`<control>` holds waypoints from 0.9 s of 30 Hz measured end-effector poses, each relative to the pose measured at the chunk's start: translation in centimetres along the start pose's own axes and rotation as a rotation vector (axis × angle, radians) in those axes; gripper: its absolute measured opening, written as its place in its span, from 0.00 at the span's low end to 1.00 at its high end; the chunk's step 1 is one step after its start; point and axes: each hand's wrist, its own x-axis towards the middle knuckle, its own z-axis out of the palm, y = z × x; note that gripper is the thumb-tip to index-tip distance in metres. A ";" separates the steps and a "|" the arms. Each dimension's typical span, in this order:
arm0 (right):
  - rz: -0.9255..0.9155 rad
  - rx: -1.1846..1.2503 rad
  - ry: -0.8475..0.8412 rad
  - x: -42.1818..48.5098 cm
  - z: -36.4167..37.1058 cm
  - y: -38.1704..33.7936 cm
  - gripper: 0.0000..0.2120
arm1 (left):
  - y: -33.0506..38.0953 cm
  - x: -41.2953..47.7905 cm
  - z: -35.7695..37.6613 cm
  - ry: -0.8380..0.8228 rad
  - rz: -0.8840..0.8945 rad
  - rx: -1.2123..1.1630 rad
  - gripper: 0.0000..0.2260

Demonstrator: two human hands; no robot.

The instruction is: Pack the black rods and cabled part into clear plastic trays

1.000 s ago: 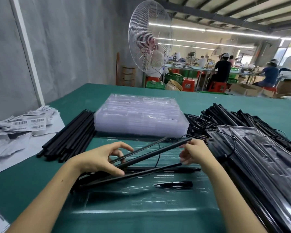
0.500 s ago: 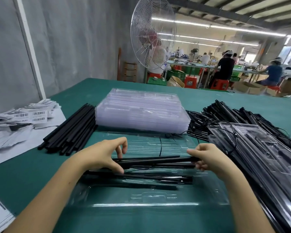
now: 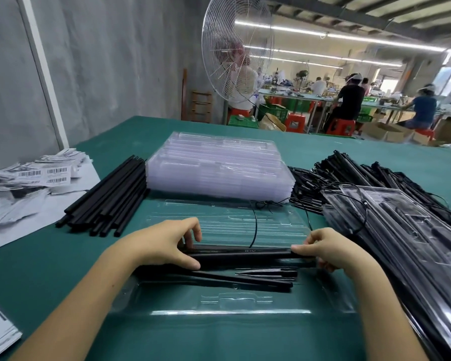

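Note:
An open clear plastic tray (image 3: 227, 306) lies on the green table in front of me. A black rod (image 3: 245, 255) lies level across its middle. My left hand (image 3: 164, 243) pinches the rod's left end and my right hand (image 3: 331, 250) pinches its right end. A thin black cable (image 3: 255, 225) runs from the rod up over the tray's far half. Closer to me, thinner black rods (image 3: 245, 280) and a short tapered black piece (image 3: 268, 272) sit in the tray.
A stack of clear trays (image 3: 219, 165) stands beyond the open tray. Loose black rods (image 3: 110, 201) lie at the left beside barcode labels (image 3: 34, 175). Cabled black parts (image 3: 349, 173) and packed trays (image 3: 406, 230) fill the right. A standing fan (image 3: 235, 48) rises behind the table.
The rod was tilted, its right end raised; both hands have lowered it level onto the tray. The thinner rods have settled into the tray's near slots.

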 end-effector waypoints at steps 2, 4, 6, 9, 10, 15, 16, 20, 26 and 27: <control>0.002 -0.009 0.005 0.0 0.0 -0.1 0.17 | -0.4 -0.5 -0.6 -0.028 -0.032 -0.012 0.16; 0.003 -0.030 -0.003 -0.2 -0.1 -0.2 0.17 | -0.9 -0.8 -1.2 -0.069 -0.080 -0.014 0.15; 0.011 -0.068 -0.020 -0.4 -0.1 -0.3 0.16 | -1.2 -1.0 -1.3 -0.108 -0.125 -0.002 0.15; 0.001 -0.180 -0.012 -0.8 0.0 -0.7 0.16 | -1.3 -0.9 -1.3 -0.121 -0.191 0.031 0.15; -0.012 -0.246 0.007 -0.8 0.0 -0.9 0.15 | -1.4 -1.0 -1.4 -0.115 -0.225 0.055 0.16; -0.227 -0.309 0.244 -0.8 2.0 -2.9 0.04 | -1.3 -1.3 -1.7 -0.099 -0.351 0.182 0.22; -0.297 -0.260 0.260 -0.7 2.9 -3.4 0.05 | -1.4 -1.5 -1.9 -0.099 -0.342 0.172 0.21; -0.370 -0.231 0.168 0.4 6.2 -5.2 0.24 | -2.3 -2.9 -3.4 -0.068 -0.282 0.057 0.09; -0.387 0.060 0.051 2.0 6.4 -7.0 0.06 | -2.9 -2.8 -3.7 -0.095 -0.233 0.021 0.07; -0.390 0.198 0.032 1.9 6.3 -7.4 0.06 | -2.9 -2.8 -3.7 -0.095 -0.220 0.012 0.07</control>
